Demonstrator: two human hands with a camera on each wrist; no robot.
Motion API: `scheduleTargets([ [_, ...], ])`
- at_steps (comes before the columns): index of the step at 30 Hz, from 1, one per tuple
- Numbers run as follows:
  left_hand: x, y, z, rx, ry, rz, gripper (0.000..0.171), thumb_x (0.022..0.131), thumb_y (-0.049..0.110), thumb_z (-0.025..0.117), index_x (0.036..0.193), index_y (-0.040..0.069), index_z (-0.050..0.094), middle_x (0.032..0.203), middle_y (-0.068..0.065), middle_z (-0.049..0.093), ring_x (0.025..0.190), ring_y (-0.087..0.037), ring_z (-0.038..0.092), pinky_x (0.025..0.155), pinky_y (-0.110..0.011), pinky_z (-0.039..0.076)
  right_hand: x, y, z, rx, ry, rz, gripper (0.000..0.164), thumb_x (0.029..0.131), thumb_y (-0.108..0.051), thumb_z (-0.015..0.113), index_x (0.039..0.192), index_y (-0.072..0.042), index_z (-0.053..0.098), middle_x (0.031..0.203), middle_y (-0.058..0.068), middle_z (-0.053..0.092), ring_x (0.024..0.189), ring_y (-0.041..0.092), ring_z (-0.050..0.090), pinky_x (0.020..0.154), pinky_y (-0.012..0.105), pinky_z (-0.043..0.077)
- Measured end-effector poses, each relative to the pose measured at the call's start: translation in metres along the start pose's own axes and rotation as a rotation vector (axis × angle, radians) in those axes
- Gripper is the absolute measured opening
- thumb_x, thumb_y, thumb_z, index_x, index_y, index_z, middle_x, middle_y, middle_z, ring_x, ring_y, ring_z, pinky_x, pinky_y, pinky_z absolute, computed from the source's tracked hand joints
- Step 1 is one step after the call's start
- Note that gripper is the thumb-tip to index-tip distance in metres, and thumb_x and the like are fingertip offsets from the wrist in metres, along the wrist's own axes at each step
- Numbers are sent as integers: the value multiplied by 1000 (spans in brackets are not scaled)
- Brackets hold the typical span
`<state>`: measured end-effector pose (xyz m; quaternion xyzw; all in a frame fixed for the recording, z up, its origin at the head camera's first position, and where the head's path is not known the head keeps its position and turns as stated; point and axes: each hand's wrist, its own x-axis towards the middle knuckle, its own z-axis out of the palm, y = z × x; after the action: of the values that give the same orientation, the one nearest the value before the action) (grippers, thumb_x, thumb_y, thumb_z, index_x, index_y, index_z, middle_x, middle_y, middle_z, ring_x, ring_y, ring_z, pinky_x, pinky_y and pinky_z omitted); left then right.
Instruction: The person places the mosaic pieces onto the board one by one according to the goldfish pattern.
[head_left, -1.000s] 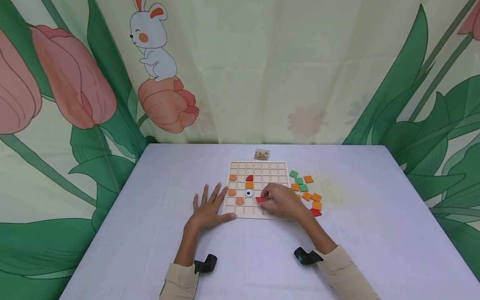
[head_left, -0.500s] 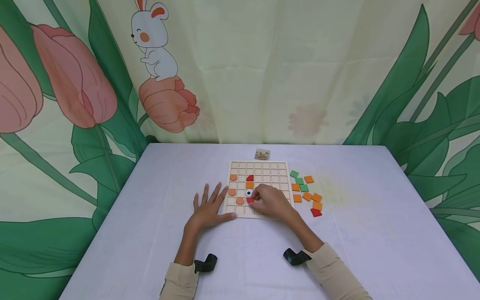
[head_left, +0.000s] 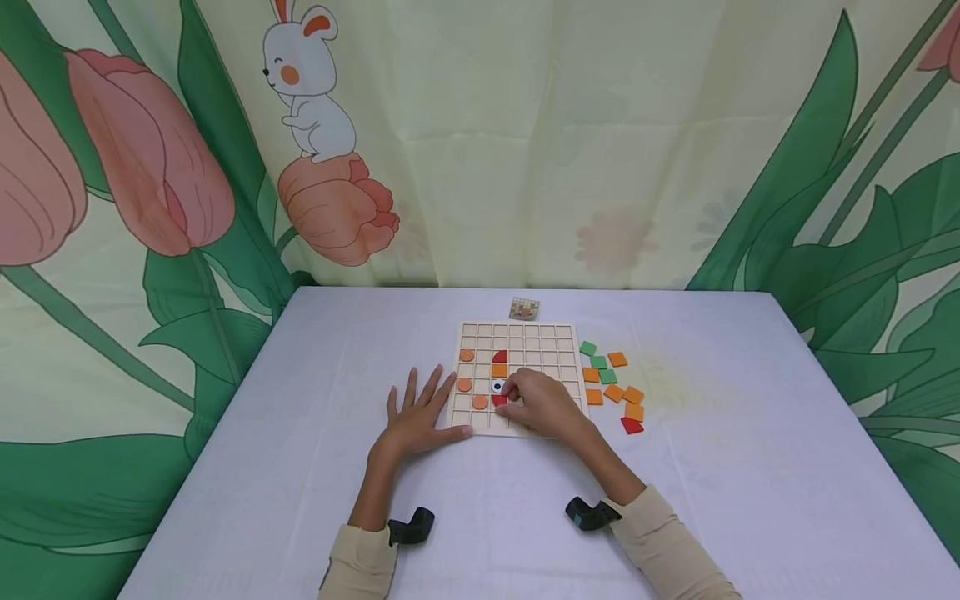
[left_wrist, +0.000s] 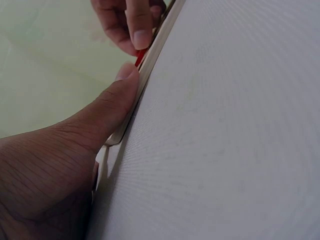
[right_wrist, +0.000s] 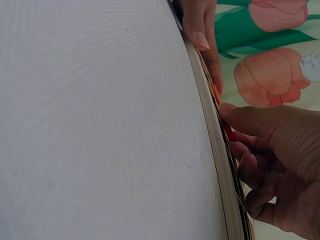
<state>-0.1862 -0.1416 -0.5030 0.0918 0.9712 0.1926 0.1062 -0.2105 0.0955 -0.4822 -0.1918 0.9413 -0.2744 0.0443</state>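
Note:
A pale gridded board (head_left: 551, 344) lies on the table. My right hand (head_left: 542, 403) pinches a red tile (head_left: 498, 401) between thumb and fingertips, down at the cell just below the round eye tile (head_left: 497, 386). In the right wrist view the red tile (right_wrist: 229, 133) shows as a sliver between thumb and fingers. My left hand (head_left: 415, 423) lies with fingers spread at the board's left side, its thumb on the front left corner. Above the eye tile are an orange square (head_left: 499, 370) and a curved red tile (head_left: 499, 357). Several orange discs (head_left: 480, 402) fill cells to the left.
Loose orange squares (head_left: 613, 392), green squares (head_left: 597, 362) and another red tile (head_left: 632, 426) lie right of the board. A small patterned card (head_left: 524, 308) sits behind it. White cloth covers the table (head_left: 480, 517); a printed curtain (head_left: 480, 167) hangs behind.
My right hand has carried the red tile leftward across the board to the cell under the eye tile, then stayed nearly still over the last half second. The left hand has not moved.

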Motion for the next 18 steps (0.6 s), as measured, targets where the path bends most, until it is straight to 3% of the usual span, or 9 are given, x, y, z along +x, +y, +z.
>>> scheduleTargets([
  [18, 1, -1, 1, -7, 3, 8, 98, 78, 71, 63, 157, 30, 20, 167, -1, 6, 151, -38, -11, 114, -68, -6, 1, 2, 0, 23, -10, 11, 25, 80, -29, 82, 94, -14, 68, 80, -7, 57, 73, 10, 52, 65, 25, 46],
])
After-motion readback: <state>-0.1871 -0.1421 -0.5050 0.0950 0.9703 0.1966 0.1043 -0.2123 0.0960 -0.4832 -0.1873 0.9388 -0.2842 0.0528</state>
